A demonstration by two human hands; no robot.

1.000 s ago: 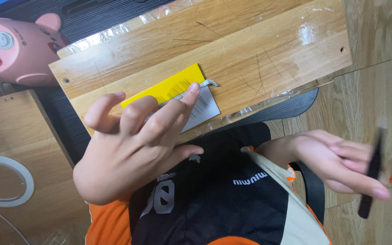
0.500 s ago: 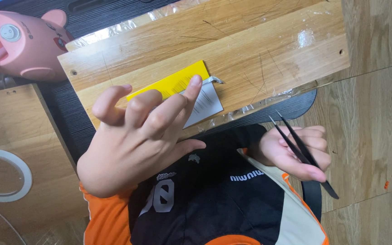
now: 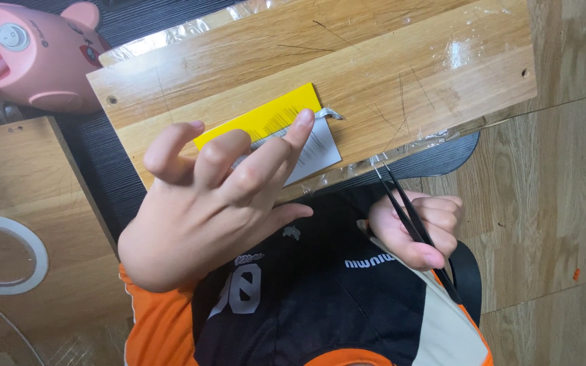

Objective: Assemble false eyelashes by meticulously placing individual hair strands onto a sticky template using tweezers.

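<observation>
Yellow card (image 3: 266,116) lies flat on the wooden board (image 3: 401,74), close to the board's near edge, left of the middle. A white-grey paper slip (image 3: 317,150) sits half under it and juts toward the near edge; a thin strip of clear film (image 3: 329,113) curls out at the card's right corner.

Left hand (image 3: 205,203) hovers over the card, palm toward the camera, fingers spread and curled. The fingertip (image 3: 303,120) of the longest finger presses on the seam where card meets slip. The other fingers are bent up, off the board. Nothing is pinched in this hand.

Right hand (image 3: 418,227) sits just off the board's near edge, above the lap. It is curled into a loose fist around black tweezers (image 3: 412,220). The tweezer tips point up toward the board's near edge and end just short of the clear wrap there. The two prongs stand slightly apart at the tips.

Board carries scratches and a shiny patch of tape near the right far corner.

Left of the board: pink pig-shaped gadget (image 3: 32,57) at the far left corner, and a white tape roll (image 3: 1,254) on a lower wooden panel (image 3: 15,176). Below the hands: black-and-orange jersey (image 3: 306,312). Wood floor (image 3: 564,203) to the right.
</observation>
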